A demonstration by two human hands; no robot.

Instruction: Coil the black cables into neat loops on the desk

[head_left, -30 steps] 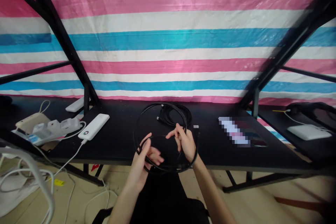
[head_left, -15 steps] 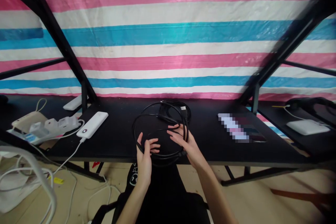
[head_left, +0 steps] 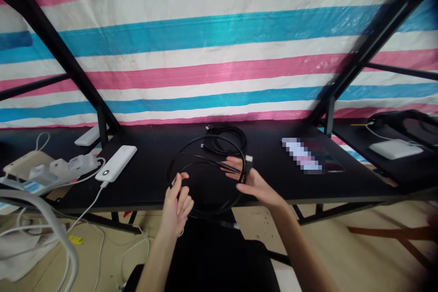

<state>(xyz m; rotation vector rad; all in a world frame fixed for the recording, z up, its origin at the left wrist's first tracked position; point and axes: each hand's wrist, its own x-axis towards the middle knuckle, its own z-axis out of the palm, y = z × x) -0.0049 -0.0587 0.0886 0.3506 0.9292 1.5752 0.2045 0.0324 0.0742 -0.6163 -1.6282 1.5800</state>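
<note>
A black cable (head_left: 244, 169) hangs in loose loops between my two hands, above the front of the black tabletop. My left hand (head_left: 178, 204) is closed, its fingers curled round the left side of the loops. The right side lies between the thumb and the outstretched fingers of my right hand (head_left: 252, 183), which holds it loosely. A plug with a pale end (head_left: 249, 159) sticks up by that hand. Another end dangles, blurred, below the loops. Behind them, a second coiled black cable (head_left: 243, 140) rests on the table with two plug ends at its left.
On the left lie a white power bank (head_left: 116, 163) with a white lead and a power strip with several chargers (head_left: 56, 169). A phone (head_left: 333, 167), partly pixelated, lies to the right. Black metal struts (head_left: 73, 73) rise on both sides before a striped sheet (head_left: 212, 68).
My left hand has closed round the cable and moved left and down. The loops have come away from the coil behind, and a plug now shows by my right hand. The view has shifted slightly.
</note>
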